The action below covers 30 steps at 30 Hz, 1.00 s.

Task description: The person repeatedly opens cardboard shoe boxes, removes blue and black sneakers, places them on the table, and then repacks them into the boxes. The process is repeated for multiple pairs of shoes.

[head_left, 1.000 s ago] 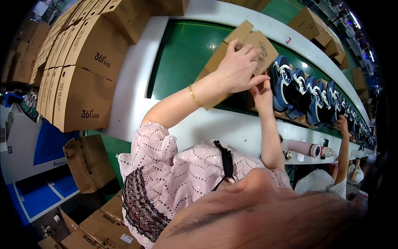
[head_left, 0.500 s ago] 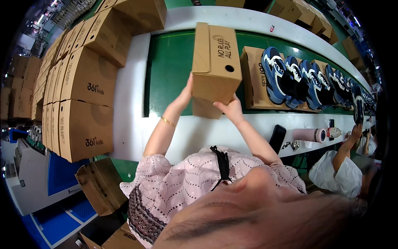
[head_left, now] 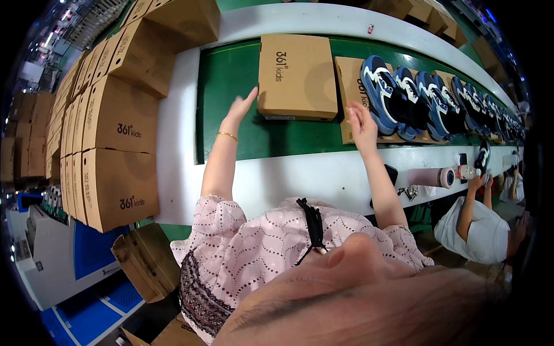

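Observation:
A closed brown cardboard shoebox lies flat on the green conveyor belt in front of me. Beside its left edge is my left hand, fingers stretched out and holding nothing; whether a fingertip touches the box I cannot tell. My right hand is off to the right of the box, fingers loosely apart and nothing in them. It hovers by a second shoebox, on which blue, black and white sneakers rest. The row of sneakers continues along the belt to the right.
Stacked shoeboxes stand at the left. On the white near ledge are a pink flask, a bunch of keys and a phone partly behind my right arm. A co-worker at the right handles a sneaker. An opened carton stands low left.
The shoebox, held tilted between both my hands before, now lies flat on the belt. My hands have let go and moved apart. The co-worker's sneaker has come lower, toward the ledge.

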Motion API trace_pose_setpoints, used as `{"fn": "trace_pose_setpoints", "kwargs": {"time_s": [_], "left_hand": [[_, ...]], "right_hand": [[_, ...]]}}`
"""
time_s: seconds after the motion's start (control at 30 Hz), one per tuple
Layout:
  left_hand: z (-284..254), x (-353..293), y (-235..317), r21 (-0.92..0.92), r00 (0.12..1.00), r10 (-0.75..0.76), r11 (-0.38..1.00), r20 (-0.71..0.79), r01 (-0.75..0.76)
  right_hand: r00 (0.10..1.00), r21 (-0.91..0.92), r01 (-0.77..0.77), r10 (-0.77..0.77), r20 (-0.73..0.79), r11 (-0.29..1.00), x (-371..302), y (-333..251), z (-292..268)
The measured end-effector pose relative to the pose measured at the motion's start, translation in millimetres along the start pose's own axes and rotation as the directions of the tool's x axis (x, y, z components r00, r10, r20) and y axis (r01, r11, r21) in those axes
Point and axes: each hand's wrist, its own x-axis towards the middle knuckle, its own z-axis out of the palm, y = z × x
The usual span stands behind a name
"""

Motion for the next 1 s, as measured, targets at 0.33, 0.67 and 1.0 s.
{"fn": "trace_pose_setpoints", "kwargs": {"time_s": [0.33, 0.67, 1.0], "left_hand": [[46, -71, 79, -0.755, 0.89, 0.456, 0.577, -0.017, -0.31], [214, -133, 148, 0.195, 0.529, 0.811, 0.494, 0.249, -0.848], [146, -101, 52, 0.632, 0.64, 0.737, 0.393, 0.218, -0.668]], "right_hand": [[0.968, 0.297, -0.237, 0.2, 0.152, 0.925, -28, -27, -26], [0.977, 0.304, 0.092, -0.145, 0.156, 0.948, 55, -115, -50], [0.969, -0.678, 0.191, -0.026, 0.247, 0.71, 68, -50, -56]]}}
